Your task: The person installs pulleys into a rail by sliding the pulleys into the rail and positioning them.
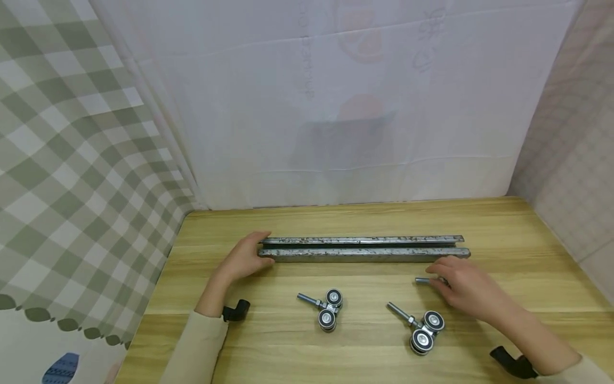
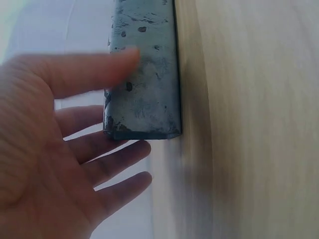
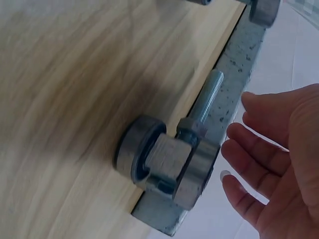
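Around rail (image 1: 345,255) end, left hand (image 1: 243,258); right hand (image 1: 464,287) beside wheeled bolt (image 3: 168,155).

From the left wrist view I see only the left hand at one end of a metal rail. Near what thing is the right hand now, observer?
Observer: The right hand is close beside a wheeled piece.

Operator: Thank you. Does anything else lie on the person's side of the metal rail?

Observer: Yes, the head view also shows a second wheeled piece and a third wheeled piece there.

Operator: I see one side face of the rail. How does its top look?

Observer: From the head view, a dark slot runs lengthwise along the top.
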Action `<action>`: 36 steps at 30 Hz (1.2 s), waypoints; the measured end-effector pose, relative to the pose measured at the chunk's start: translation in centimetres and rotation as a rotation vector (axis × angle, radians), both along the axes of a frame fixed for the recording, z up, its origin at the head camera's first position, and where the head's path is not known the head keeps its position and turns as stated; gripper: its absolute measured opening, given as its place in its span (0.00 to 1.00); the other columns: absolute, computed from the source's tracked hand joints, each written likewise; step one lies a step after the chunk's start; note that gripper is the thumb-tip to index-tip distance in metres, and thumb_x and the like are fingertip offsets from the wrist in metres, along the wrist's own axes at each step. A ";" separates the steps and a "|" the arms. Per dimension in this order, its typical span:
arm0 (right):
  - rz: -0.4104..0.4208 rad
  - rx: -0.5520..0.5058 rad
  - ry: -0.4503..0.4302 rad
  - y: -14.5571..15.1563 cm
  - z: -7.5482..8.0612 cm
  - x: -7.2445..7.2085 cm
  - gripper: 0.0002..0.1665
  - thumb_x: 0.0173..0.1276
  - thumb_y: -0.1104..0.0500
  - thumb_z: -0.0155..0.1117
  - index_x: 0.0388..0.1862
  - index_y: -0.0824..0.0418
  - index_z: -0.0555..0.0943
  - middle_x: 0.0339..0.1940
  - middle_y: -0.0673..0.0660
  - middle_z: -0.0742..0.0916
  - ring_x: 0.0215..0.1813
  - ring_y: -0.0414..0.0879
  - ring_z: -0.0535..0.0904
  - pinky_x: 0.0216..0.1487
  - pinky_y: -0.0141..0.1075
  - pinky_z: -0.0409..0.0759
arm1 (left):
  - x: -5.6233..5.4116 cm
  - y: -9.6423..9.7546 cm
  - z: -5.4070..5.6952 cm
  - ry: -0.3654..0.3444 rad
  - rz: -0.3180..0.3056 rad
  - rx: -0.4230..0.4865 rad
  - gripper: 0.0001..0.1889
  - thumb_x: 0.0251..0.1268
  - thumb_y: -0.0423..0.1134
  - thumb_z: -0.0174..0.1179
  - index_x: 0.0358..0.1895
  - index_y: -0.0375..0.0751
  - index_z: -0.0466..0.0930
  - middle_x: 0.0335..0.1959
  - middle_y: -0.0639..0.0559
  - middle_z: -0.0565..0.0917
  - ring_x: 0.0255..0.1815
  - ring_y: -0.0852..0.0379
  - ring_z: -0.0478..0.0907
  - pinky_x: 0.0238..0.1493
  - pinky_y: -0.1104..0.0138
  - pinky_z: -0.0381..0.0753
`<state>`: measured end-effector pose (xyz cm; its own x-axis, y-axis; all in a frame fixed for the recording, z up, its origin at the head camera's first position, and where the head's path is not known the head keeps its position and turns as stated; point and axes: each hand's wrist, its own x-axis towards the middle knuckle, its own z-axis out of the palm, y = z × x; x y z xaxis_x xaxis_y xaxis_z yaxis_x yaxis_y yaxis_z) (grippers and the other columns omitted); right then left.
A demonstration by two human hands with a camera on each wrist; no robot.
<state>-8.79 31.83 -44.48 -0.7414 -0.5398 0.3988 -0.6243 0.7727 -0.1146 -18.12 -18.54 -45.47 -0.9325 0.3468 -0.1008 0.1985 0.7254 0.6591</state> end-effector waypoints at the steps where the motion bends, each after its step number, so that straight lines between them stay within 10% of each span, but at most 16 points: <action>1: 0.003 0.005 -0.001 -0.1 -0.1 0.0 0.16 0.48 0.66 0.84 0.38 0.60 0.90 0.37 0.53 0.89 0.40 0.53 0.86 0.40 0.51 0.86 | 0.0 0.0 -0.1 -0.006 0.007 0.003 0.41 0.65 0.36 0.74 0.79 0.31 0.65 0.77 0.33 0.67 0.69 0.34 0.74 0.67 0.44 0.76; 36: 0.019 0.173 -0.050 -1.7 -0.9 -0.6 0.09 0.58 0.64 0.81 0.36 0.62 0.87 0.32 0.52 0.84 0.35 0.48 0.82 0.37 0.46 0.84 | -0.3 -0.1 -0.4 -0.038 0.027 0.024 0.38 0.66 0.36 0.73 0.77 0.32 0.67 0.74 0.34 0.71 0.69 0.36 0.74 0.65 0.45 0.77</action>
